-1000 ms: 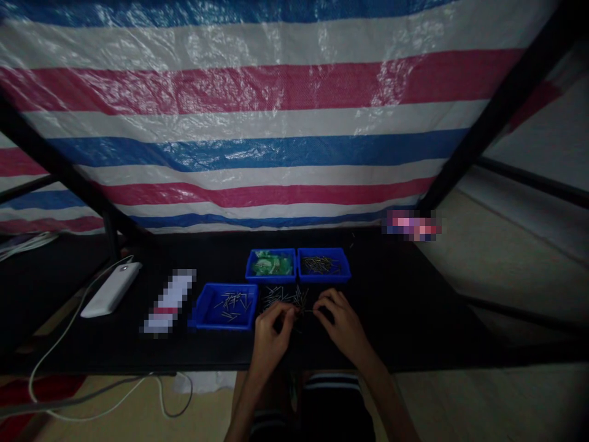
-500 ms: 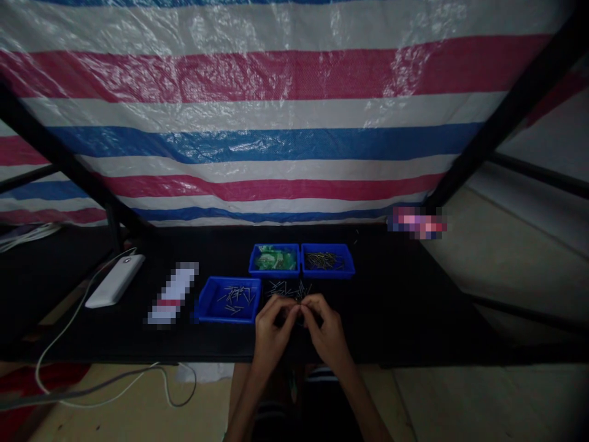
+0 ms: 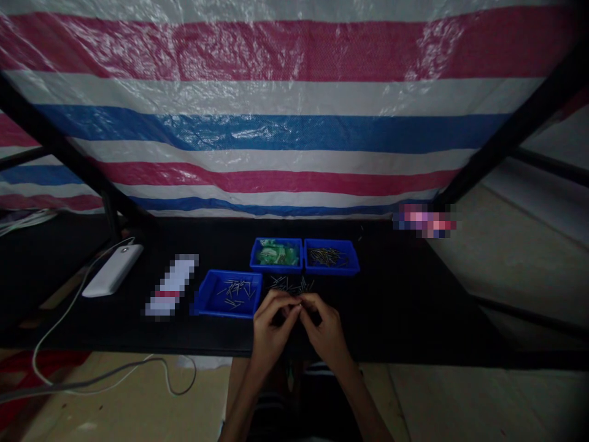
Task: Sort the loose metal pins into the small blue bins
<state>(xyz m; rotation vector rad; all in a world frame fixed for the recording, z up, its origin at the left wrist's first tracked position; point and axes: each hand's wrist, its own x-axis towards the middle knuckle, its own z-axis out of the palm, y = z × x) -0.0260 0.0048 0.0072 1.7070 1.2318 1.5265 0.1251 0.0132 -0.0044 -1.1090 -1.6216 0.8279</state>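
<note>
While both hands pinch one thin pin (image 3: 300, 301) above the dark bench (image 3: 405, 307), left hand (image 3: 271, 328) and right hand (image 3: 324, 331) grip narrowly; a slip could lose it among the loose pins (image 3: 291, 284).

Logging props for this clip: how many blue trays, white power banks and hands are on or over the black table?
Blue trays: 3 (one with pins, one with green pieces, one with pins)
White power bank: 1
Hands: 2 (left hand, right hand)
Total: 6
</note>
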